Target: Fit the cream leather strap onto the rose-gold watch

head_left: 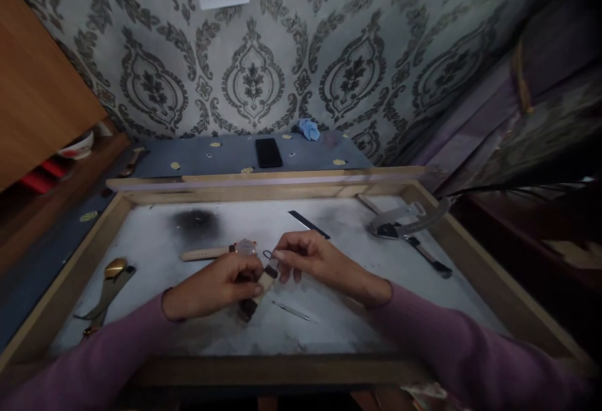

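Note:
My left hand is closed on a short strap piece, pale in the middle with dark ends. At the strap's upper end, my right hand pinches something too small to make out. A small dark loop shows between the hands. Behind my left hand lie a watch case and a beige strap on the white board. A thin metal tool rests in front of my right hand.
A wooden frame borders the white board. Gold watch with green straps lies left; another watch and straps lie right. A dark flat strip is behind my right hand. Beyond the frame are a phone and blue cloth.

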Action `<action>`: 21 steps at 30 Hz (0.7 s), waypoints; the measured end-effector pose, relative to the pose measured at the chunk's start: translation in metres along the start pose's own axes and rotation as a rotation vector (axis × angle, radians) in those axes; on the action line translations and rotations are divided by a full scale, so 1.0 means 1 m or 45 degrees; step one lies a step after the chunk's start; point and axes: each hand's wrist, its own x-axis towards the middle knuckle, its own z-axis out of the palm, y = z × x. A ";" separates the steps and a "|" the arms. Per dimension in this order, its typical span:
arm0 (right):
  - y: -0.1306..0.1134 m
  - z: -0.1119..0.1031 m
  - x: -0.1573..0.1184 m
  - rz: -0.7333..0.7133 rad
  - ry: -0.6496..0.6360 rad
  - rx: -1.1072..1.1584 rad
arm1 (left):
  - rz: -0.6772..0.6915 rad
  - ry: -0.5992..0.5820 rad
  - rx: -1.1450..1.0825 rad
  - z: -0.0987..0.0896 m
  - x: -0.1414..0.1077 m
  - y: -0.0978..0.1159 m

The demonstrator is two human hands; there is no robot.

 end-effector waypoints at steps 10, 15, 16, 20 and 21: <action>0.009 -0.005 0.005 0.041 0.052 -0.072 | -0.151 0.178 -0.201 -0.010 0.005 -0.007; 0.009 -0.002 0.006 0.108 -0.046 0.155 | -0.007 0.199 -0.304 -0.001 0.015 0.006; 0.009 -0.003 0.007 0.117 -0.027 0.182 | -0.007 0.203 -0.253 -0.004 0.014 0.009; 0.004 -0.020 0.002 0.103 0.039 0.041 | -0.006 0.519 0.384 -0.027 0.004 0.007; 0.001 -0.026 0.000 0.086 0.015 -0.066 | -0.012 0.609 0.581 -0.033 0.002 0.003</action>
